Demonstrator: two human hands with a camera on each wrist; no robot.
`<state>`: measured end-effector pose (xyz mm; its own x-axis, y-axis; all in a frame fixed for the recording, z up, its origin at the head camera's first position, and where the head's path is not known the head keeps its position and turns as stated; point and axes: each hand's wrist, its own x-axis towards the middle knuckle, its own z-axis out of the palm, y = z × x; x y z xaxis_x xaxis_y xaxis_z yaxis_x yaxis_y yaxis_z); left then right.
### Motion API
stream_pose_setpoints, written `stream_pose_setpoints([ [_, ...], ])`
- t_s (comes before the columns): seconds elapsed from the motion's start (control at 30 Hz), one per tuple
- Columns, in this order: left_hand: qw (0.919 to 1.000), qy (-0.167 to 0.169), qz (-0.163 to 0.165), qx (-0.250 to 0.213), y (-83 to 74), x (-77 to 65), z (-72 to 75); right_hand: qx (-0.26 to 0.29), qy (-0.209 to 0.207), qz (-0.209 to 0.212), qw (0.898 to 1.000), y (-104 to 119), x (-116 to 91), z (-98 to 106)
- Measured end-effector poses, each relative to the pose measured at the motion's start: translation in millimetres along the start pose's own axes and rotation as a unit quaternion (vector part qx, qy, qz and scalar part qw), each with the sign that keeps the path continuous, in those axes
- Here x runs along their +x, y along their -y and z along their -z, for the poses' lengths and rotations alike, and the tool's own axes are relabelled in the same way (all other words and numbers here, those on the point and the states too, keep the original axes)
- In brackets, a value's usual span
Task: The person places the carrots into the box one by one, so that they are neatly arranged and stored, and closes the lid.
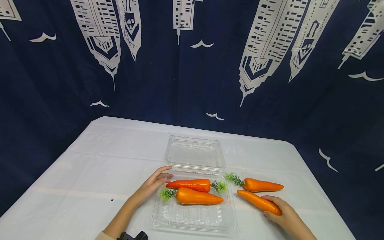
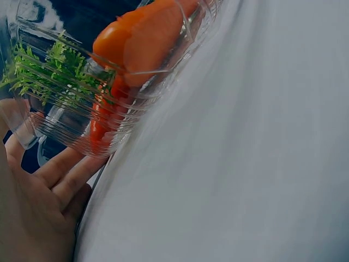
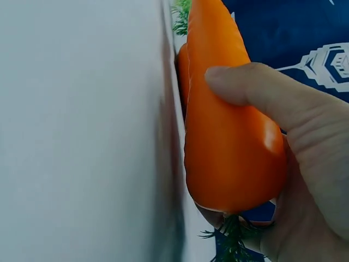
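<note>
My right hand (image 1: 283, 213) grips a toy carrot (image 1: 259, 201) around its thick end, thumb along its side in the right wrist view. Its pointed end faces the container, and its green top (image 3: 233, 240) hangs below the palm in that view. My left hand (image 1: 153, 182) lies at the left back corner of a clear plastic container (image 1: 192, 220), fingers fairly straight against its wall. Inside, a red-orange carrot (image 1: 192, 184) lies behind an orange carrot (image 1: 198, 196), their leafy ends pointing opposite ways. Another orange carrot (image 1: 262, 185) rests on the table just behind the held one.
The container's hinged lid (image 1: 195, 152) lies folded back behind it. A white cloth covers the table (image 1: 99, 166). Behind the table hangs a dark blue curtain (image 1: 162, 83) with white buildings and birds. A small dark speck (image 1: 112, 200) shows left of my forearm.
</note>
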<state>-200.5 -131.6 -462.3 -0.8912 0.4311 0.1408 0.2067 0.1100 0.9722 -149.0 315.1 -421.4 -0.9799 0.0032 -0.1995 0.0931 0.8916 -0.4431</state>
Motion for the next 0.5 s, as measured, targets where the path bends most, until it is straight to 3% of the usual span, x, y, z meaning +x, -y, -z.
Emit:
stream_pose_setpoints([
  [0.5,0.9999,-0.011,0.003,0.003,0.5,0.8,-1.3,0.005,-0.018,0.037,0.999,15.2,-11.0,8.7],
])
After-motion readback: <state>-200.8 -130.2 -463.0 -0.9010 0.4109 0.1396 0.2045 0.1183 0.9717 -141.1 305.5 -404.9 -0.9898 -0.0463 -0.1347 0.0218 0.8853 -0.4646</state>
